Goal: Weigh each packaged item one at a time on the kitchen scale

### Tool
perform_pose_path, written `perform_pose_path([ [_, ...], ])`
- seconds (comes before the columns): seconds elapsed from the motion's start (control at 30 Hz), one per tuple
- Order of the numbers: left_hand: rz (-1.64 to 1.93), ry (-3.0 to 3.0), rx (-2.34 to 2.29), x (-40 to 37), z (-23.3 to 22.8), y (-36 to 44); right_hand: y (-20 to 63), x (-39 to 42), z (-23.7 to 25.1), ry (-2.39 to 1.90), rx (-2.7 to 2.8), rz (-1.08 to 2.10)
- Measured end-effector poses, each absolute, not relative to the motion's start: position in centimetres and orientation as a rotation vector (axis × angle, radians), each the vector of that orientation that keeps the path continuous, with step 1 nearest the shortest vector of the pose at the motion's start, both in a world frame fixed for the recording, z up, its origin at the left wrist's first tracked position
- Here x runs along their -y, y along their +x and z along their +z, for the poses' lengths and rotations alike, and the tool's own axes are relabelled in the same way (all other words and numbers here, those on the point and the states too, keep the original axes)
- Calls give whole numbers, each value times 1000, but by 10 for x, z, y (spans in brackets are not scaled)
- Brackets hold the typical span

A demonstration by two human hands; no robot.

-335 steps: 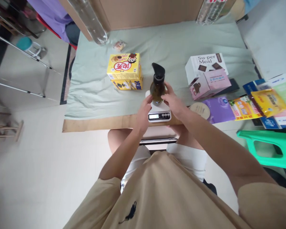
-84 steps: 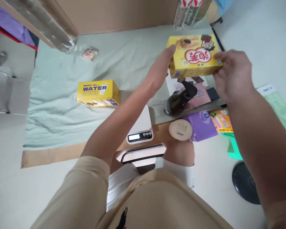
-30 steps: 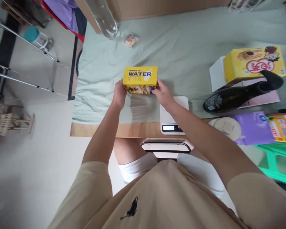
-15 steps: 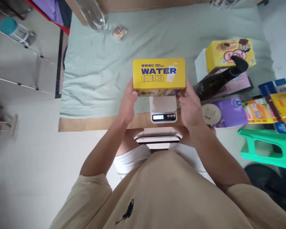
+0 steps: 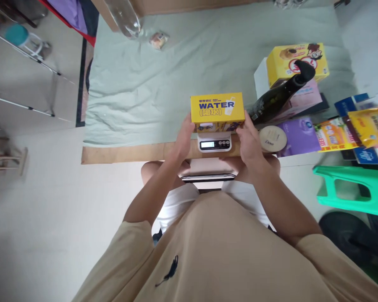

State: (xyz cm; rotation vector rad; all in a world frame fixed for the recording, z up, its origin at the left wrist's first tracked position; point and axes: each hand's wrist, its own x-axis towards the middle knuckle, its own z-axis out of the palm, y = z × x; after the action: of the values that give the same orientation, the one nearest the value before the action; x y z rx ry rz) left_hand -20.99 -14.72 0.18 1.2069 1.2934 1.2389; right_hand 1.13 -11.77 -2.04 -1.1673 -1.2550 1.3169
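A yellow box printed "WATER" (image 5: 217,108) sits on top of a small white kitchen scale (image 5: 214,142), at the near edge of a table covered in a pale green cloth (image 5: 164,84). Whether the box rests fully on the scale or hovers just above it cannot be told. The left hand (image 5: 184,138) presses flat against the box's left end, fingers pointing away from the body, thumb near the front lower corner. The right hand (image 5: 249,140) mirrors it on the right end, fingers curled lightly round the box's side. Both hands clasp the box between them. Both forearms reach forward from a tan shirt, elbows bent and spread outward, wrists straight.

Just right of the box, a dark bottle with a black pump top (image 5: 279,94) leans toward the far right. Behind it a second yellow box with cartoon art (image 5: 290,61) lies on a white carton. A round cream jar lid (image 5: 272,138) and a purple packet (image 5: 297,135) lie near the right hand. Further right are colourful packets (image 5: 362,126) and a green plastic stool (image 5: 353,193).
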Motion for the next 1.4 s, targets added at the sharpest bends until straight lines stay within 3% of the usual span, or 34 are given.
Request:
perform_pose_path([
  [0.27,1351,1133,-1714,185,-34,-224,32,157,-50,-1406,1250,1027],
  [0.53,1084,1159,-1858,199,-85,-227,40,163,-69,-1433,1422,1031],
  [0.87,978,1311,-1948,202,-89,-226,41,159,-68,-1411,1473,1091],
  [1.4,1179,1472,-1924,199,-79,-222,35,160,-65,-1393,1414,994],
])
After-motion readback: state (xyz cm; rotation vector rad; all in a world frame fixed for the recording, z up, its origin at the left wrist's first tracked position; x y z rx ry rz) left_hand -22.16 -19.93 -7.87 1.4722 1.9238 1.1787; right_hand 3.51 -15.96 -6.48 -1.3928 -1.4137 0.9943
